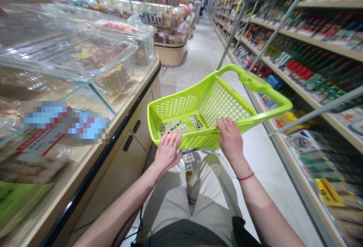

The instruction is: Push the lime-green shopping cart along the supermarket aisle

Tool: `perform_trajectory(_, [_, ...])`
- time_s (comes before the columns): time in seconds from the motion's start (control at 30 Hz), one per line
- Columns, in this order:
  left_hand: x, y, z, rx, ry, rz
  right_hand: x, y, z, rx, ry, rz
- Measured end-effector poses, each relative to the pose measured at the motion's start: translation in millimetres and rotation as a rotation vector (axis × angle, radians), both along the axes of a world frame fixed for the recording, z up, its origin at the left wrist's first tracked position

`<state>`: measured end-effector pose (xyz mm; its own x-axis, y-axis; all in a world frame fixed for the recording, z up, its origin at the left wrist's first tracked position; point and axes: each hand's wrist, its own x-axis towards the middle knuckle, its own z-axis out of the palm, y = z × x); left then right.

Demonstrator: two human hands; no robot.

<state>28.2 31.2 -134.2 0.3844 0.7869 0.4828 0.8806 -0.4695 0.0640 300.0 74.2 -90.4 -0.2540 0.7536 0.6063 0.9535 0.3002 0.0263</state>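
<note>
A bright green plastic shopping cart (181,107) with lattice walls stands sideways before me, its looped handle pointing right. In its basket I see only the perforated floor and walls. My left hand (168,149) is closed over the near rim by the basket's left corner, fingers hooked inward. Farther right along the same side, my right hand (230,138) curls its fingers over the edge below the hinged flap (227,99). A red string bracelet (245,177) circles the right wrist.
Clear-lidded bins (70,54) of packaged food line the counter (119,163) at left, with a black bumper edge. Stocked shelves (323,39) run along the right. A tiled aisle (198,46) stretches ahead to a distant person (202,5).
</note>
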Motion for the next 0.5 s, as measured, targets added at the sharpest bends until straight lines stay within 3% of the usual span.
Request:
perform_trajectory(0.13, [5.6, -2.0, 1.0, 0.007, -0.01, 0.027, -11.5, -0.6, -5.7, 0.018, 0.03, -0.048])
perform_trajectory(0.37, [7.8, -3.3, 1.9, 0.002, -0.021, 0.041, -90.0, -19.6, -24.3, -0.031, 0.064, 0.091])
perform_trajectory(0.5, [5.4, -1.9, 1.2, 0.002, -0.016, 0.03, -89.7, -19.9, -22.5, -0.068, 0.062, 0.153])
